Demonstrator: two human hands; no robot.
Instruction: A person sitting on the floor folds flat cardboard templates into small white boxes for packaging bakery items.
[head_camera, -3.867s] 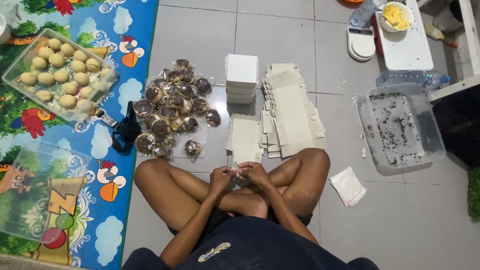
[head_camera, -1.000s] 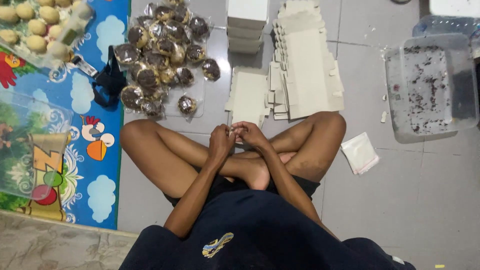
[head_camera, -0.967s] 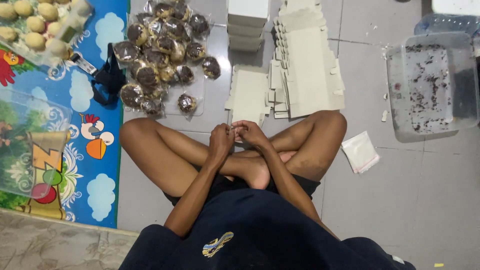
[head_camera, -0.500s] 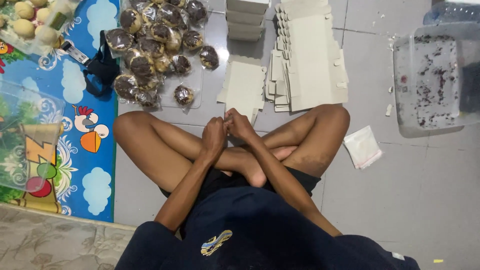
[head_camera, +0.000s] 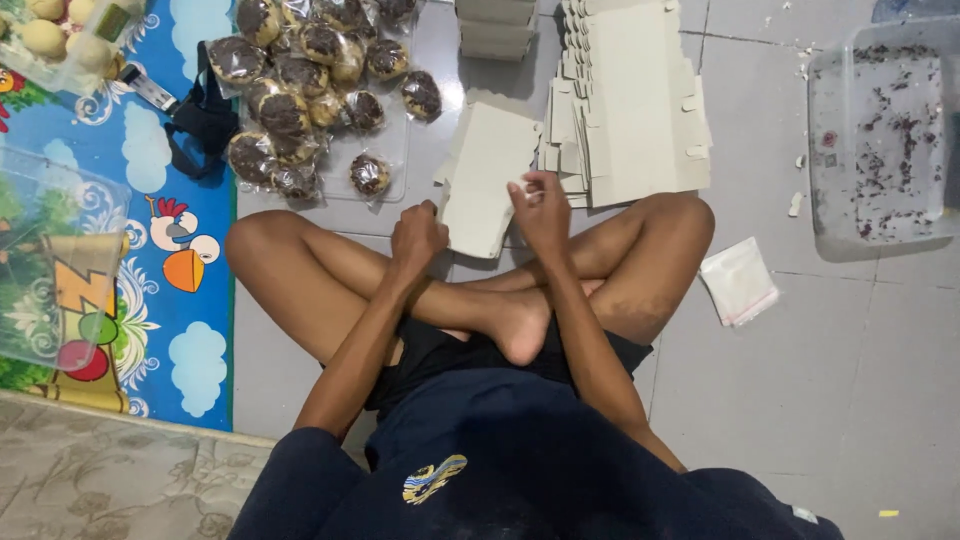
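Both hands out front now: left hand (head_camera: 418, 232) curled at the edge of the flat beige die-cut cardboard box blank (head_camera: 485, 180) lying on the tiled floor (head_camera: 860, 380), right hand (head_camera: 541, 208) fingers bent over it.

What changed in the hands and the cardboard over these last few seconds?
The left hand and right hand, earlier pressed together over the crossed legs, have parted and reached forward to the flat cardboard blank, touching its near edge. Whether either grips it is unclear. The wrapped chocolate buns, stack of blanks and plastic tub lie as before.
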